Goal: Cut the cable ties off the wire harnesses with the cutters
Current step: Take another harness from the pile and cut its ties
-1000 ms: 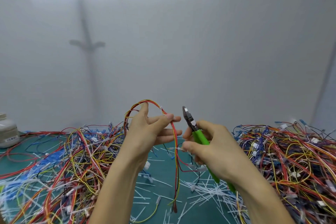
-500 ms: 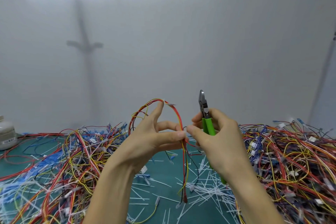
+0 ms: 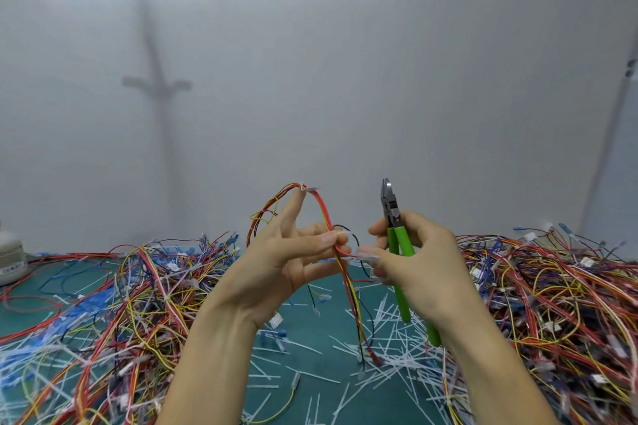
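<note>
Cutters [image 3: 391, 209] swung upright, right hand [image 3: 423, 274] gripping green handles [image 3: 404, 244]; left hand [image 3: 272, 264] pinches looped wires [image 3: 320, 203].

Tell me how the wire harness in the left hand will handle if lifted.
Probably floppy: the wire harness drapes over a raised finger of the left hand, its ends hanging straight down. Likely light: one fingertip and a pinch carry it. Its dangling ends could snag the wire piles alongside.
</note>
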The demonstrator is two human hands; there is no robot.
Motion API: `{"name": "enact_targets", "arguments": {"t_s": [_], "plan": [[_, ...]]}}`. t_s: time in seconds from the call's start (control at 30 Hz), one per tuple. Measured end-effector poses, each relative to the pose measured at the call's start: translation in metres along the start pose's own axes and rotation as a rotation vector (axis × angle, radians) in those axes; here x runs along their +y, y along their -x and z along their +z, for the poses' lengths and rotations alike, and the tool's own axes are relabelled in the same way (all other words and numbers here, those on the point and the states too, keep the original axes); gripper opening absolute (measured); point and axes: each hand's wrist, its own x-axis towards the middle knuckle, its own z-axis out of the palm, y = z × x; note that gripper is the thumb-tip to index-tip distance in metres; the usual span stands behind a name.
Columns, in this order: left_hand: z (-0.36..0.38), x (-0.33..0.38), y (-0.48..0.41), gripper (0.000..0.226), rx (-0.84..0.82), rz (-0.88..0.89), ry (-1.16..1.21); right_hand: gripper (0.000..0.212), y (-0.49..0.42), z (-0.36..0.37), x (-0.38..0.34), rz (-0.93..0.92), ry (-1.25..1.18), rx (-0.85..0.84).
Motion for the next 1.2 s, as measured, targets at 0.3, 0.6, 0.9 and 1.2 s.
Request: {"name": "enact_targets", "arguments": {"t_s": [0.3,0.6,0.9,1.2], "plan": [[0.011,-0.002,-0.004,0.075,0.078,0.015,0.224,0.012,0.005,0.013,-0.003,-0.022,-0.137,-0.067],[0.013,0.006,-0.002,0.117,0.278,0.085,0.057,0.029,0.007,0.004,-0.008,-0.078,0.121,-0.108],[0.013,0.008,0.001,0.11,0.317,0.101,-0.086,0.061,0.012,-0.001,-0.012,-0.118,0.449,-0.233],[0.013,0.008,0.0,0.106,0.343,0.112,-0.116,0.067,0.011,-0.005,-0.011,-0.159,0.453,-0.242]]}}
